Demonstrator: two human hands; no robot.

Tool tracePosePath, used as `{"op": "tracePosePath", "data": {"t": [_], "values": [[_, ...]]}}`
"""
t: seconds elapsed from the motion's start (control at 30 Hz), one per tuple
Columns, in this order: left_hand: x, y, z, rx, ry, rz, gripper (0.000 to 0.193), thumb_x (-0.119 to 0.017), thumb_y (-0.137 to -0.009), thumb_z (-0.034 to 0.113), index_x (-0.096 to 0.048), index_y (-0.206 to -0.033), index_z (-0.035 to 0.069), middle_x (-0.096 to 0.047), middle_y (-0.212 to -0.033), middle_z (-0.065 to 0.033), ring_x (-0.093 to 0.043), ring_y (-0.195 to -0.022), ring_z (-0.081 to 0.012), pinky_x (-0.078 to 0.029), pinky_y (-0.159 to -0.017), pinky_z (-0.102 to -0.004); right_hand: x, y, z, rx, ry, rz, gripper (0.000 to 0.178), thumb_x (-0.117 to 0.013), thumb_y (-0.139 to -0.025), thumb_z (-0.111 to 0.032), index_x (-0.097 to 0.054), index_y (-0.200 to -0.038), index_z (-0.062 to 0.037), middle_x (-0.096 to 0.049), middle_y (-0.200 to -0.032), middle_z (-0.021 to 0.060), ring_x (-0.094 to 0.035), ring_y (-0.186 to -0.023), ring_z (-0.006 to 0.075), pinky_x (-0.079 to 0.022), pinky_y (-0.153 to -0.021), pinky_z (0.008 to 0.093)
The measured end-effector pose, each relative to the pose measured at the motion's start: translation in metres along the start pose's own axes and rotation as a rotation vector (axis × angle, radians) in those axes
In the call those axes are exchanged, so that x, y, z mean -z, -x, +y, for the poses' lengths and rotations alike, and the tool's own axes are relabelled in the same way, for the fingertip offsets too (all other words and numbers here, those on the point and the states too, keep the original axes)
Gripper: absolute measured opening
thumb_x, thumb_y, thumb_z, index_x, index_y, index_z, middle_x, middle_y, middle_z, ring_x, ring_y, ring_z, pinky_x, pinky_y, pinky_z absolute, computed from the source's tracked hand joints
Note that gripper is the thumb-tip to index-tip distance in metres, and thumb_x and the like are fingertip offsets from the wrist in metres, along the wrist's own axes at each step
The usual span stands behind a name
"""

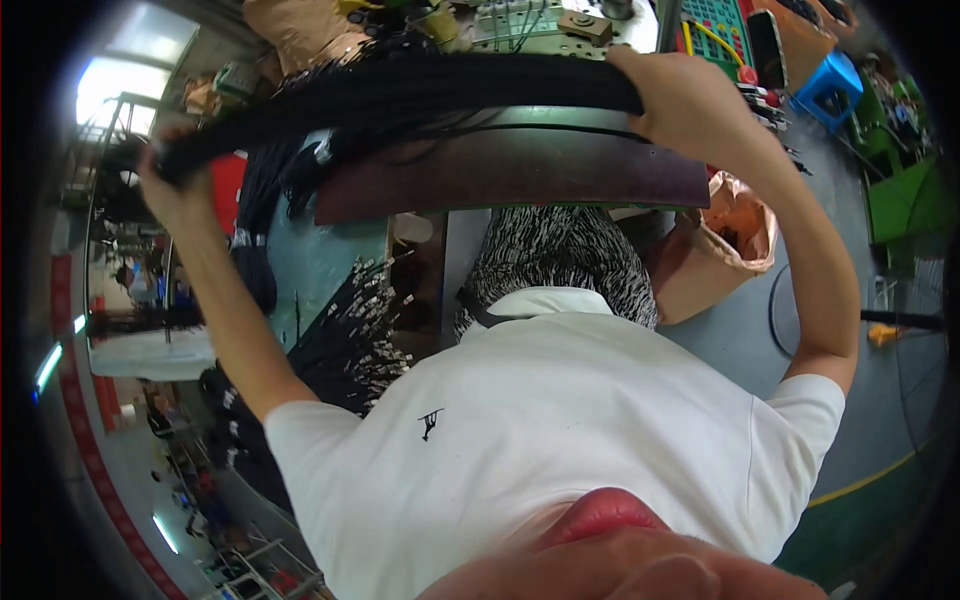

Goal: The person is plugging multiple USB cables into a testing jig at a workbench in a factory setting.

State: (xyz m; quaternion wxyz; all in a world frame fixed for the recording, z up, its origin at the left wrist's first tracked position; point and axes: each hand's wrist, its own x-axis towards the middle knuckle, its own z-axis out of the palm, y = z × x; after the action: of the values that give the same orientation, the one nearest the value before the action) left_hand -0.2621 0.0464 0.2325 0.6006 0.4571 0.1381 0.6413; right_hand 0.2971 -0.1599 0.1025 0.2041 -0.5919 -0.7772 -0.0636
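A long, thick bundle of black cables (440, 88) stretches between my two hands above the bench. Round its left end my left hand (178, 180) is closed, somewhat smeared by motion. At the other end my right hand (680, 95) wraps the bundle from above. A few strands sag below the rest. Under the bundle lies a dark reddish-brown board (520, 172) along the near edge of the bench. More black cables with silvery ends (365, 310) lie in a heap by my left arm, and another tied black bundle (255, 265) rests beside them.
Beyond the bundle stands a metal fixture plate (515, 25), with a green tray (715, 35) to its right. An open paper-lined sack (715, 250) stands right of my legs. Farther right are a blue stool (830, 88) and green machinery (905, 195).
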Motion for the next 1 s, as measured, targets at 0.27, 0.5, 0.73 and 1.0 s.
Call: {"op": "tracePosePath", "data": {"t": [0.27, 0.5, 0.73, 1.0], "values": [[0.114, 0.101, -0.125, 0.962, -1.746, 0.164, 0.048, -0.063, -0.092, 0.046, -0.067, -0.111, 0.003, -0.073, -0.085, -0.0067, -0.065, -0.068, -0.0249, -0.052, -0.068, -0.0373, -0.124, -0.016, -0.036, 0.154, 0.216, -0.109, 0.007, -0.06, -0.083, -0.016, -0.06, -0.078, -0.0109, -0.067, -0.075, 0.0041, -0.069, -0.066, 0.0199, -0.046, -0.058, 0.0315], [-0.171, 0.118, -0.269, -0.069, -1.464, -0.749, 0.079, -0.082, -0.074, 0.032, -0.046, -0.14, 0.01, -0.06, -0.124, -0.0195, -0.058, -0.113, -0.0384, -0.048, -0.092, -0.0436, -0.085, -0.049, -0.063, 0.202, 0.418, -0.038, 0.009, -0.065, -0.079, -0.018, -0.063, -0.084, -0.0101, -0.067, -0.076, 0.0026, -0.067, -0.073, 0.0177, -0.047, -0.07, 0.0317], [-0.166, 0.094, -0.306, -0.078, -1.045, -0.473, 0.059, -0.076, -0.073, 0.006, -0.056, -0.128, 0.007, -0.071, -0.101, -0.0178, -0.071, -0.09, -0.0302, -0.054, -0.079, -0.037, -0.038, -0.079, -0.076, 0.338, 0.703, 0.35, 0.018, -0.067, -0.075, -0.02, -0.065, -0.089, -0.0098, -0.067, -0.098, 0.0053, -0.06, -0.103, 0.0185, -0.044, -0.097, 0.0413], [-0.159, 0.072, -0.236, 0.215, -0.426, -0.284, 0.023, -0.072, -0.085, 0.005, -0.068, -0.107, -0.001, -0.068, -0.087, -0.0033, -0.057, -0.07, -0.0054, -0.045, -0.063, -0.023, -0.036, -0.088, -0.1, 0.121, -0.774, 0.88, 0.124, -0.085, -0.067, -0.057, -0.013, -0.152, -0.0033, -0.021, -0.154, 0.0208, -0.037, -0.135, 0.0414, -0.036, -0.106, 0.055]]}}
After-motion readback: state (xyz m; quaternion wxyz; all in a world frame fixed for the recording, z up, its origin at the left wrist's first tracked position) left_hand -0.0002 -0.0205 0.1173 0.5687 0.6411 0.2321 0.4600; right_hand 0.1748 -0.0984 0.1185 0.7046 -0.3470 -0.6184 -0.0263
